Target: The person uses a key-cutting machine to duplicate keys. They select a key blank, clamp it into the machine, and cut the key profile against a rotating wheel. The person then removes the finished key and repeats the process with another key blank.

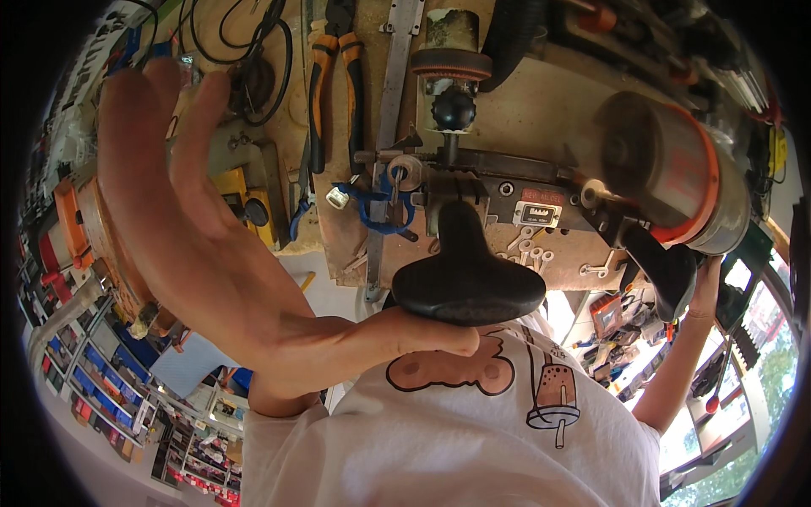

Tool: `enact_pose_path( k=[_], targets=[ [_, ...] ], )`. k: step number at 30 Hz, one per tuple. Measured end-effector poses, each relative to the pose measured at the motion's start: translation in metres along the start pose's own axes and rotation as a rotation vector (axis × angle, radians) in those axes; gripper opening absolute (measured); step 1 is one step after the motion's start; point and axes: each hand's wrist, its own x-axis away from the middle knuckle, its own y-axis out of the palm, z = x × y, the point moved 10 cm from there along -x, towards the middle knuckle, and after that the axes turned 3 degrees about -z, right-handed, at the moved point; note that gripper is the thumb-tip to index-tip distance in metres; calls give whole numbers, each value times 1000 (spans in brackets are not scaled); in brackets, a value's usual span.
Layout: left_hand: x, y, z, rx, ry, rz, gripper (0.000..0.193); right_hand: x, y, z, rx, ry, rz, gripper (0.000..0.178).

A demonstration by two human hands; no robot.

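Note:
My left hand (224, 262) is raised close to the camera on the left, its fingers stretched up and spread and its thumb pointing right. Nothing is in it. Its thumb shows just below a black T-shaped handle (469, 287) on a key-cutting machine (507, 188); whether they touch I cannot tell. At the far right, my right hand (706, 289) reaches up beside a black lever (663, 275) and a cylindrical housing (676, 173) with an orange band. Its fingers are hidden behind the housing. A round-headed key (406, 171) and a blue plastic piece (376, 207) sit by the machine's clamp.
Several loose keys (530, 247) lie on the wooden bench (346, 253) near its front edge. Orange-and-black pliers (334, 93) and a long metal bar (397, 72) lie behind, with black cables (270, 51) at the back left. Shelves of goods (101, 380) stand at the left.

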Motion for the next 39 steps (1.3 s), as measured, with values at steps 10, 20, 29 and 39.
enact_pose_path(
  k=[10, 20, 29, 39],
  targets=[
    [1, 0, -1, -5, -14, 7, 140, 5, -28, 10, -34, 59, 164, 49],
    [1, -3, -1, -23, -3, 0, 141, -4, -9, 6, 130, 211, 23, 55],
    [-1, -2, -2, -2, -17, 27, 141, 1, 23, -10, -52, -86, -89, 59],
    [-4, -1, 1, -58, 11, -4, 140, 8, 6, 14, -67, 4, -85, 57]
  ],
)
